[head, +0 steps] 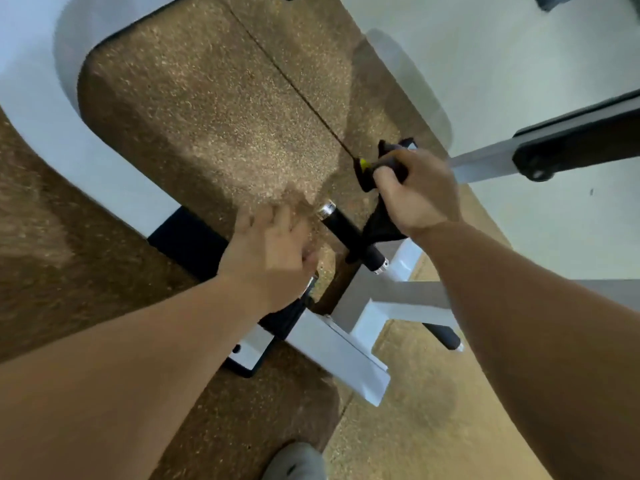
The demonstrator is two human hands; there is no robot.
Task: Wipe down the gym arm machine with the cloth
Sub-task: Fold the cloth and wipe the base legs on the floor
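A: What finish has the frame (339, 344)?
B: Painted metal, pale grey-white, smooth with a soft sheen.
A: And the grip bar (346, 230)?
B: A matt black sleeve, rubber or foam by its look. Its end cap (326, 209) is bright polished metal.
A: The cloth (384, 226)?
B: Soft black fabric, matt and creased.
A: The floor (207, 116)?
B: Speckled brown granulate, rough and dull. The dark pad (588, 140) at right is blurred: matt, with the material uncertain.
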